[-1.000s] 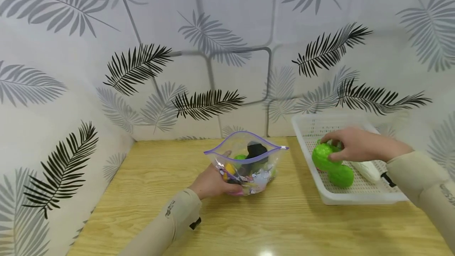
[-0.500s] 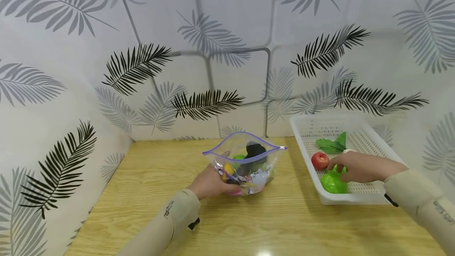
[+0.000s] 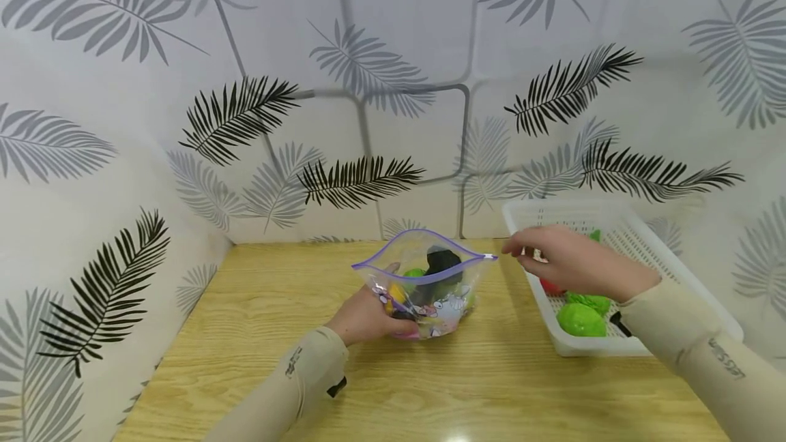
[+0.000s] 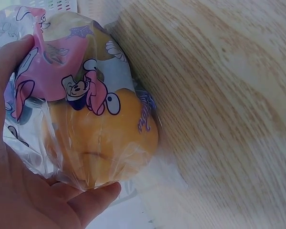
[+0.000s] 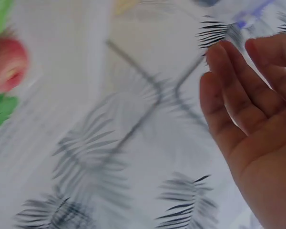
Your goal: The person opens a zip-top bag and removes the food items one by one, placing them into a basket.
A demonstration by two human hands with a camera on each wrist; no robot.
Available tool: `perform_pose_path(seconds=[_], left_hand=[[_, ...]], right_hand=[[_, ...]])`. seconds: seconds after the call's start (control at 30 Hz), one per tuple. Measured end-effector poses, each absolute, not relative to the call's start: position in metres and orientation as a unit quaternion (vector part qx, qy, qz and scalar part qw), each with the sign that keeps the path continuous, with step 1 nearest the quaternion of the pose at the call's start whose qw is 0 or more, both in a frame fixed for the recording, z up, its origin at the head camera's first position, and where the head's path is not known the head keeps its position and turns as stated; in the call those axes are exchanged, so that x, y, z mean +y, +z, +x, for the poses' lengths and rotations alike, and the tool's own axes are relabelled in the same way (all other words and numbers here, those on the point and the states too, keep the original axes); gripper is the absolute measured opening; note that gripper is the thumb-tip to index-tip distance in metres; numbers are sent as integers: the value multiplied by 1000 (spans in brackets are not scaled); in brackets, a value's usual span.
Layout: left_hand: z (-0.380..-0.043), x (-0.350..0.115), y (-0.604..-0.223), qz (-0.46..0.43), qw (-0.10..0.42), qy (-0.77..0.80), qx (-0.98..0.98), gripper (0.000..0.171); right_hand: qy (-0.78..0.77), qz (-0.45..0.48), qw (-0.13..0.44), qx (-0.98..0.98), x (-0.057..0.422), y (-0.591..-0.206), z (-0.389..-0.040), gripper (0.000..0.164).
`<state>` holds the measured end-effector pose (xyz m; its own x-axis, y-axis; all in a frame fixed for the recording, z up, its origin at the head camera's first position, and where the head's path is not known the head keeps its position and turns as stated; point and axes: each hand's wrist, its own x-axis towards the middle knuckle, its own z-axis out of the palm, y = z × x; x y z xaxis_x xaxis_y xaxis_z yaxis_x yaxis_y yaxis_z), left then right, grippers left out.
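On the table, my left hand (image 3: 368, 316) grips a clear zip bag (image 3: 445, 309) with a purple seam from its left side. The bag stands with its mouth spread. In the left wrist view, thumb and fingers hold the printed plastic (image 4: 88, 90) around a yellow-orange rounded item (image 4: 105, 138) and a pink one. A black item (image 3: 443, 263) and a green one (image 3: 414, 273) show inside the bag. My right hand (image 3: 574, 261) hovers over the basket's left rim, near the bag's white slider (image 3: 490, 256). Its fingers are loosely bent and hold nothing.
A white plastic basket (image 3: 694, 292) stands at the right. It holds green lumpy vegetables (image 3: 582, 320), a red apple (image 5: 10, 62) and green leaves (image 5: 2, 110); my right arm covers part of it. Behind the table (image 3: 430, 387) hangs a leaf-patterned cloth (image 3: 417, 135).
My right hand touched a green vegetable in the basket, set it lower, then let go and moved left toward the bag. The left hand and bag have stayed in place.
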<state>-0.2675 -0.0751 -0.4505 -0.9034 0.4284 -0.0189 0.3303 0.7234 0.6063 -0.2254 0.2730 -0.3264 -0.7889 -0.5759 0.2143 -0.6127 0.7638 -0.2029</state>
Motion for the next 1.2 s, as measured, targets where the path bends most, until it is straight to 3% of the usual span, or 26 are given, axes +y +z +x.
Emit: perform_pose_path(seconds=[0.13, 0.47, 0.9, 1.0, 1.2], left_hand=[[-268, -76, -452, 206, 76, 303, 927, 122], [-268, -77, -451, 213, 77, 313, 922, 120], [-268, -79, -451, 212, 83, 328, 917, 119], [-269, -78, -452, 206, 86, 330, 917, 118], [-271, -77, -454, 226, 94, 355, 902, 89]], right_hand=[[131, 356, 108, -919, 235, -317, -230, 24], [117, 421, 52, -898, 167, -325, -256, 21], [31, 337, 27, -941, 151, -332, -265, 3], [4, 319, 39, -947, 149, -335, -264, 13], [-56, 304, 69, -948, 147, -346, -264, 29]])
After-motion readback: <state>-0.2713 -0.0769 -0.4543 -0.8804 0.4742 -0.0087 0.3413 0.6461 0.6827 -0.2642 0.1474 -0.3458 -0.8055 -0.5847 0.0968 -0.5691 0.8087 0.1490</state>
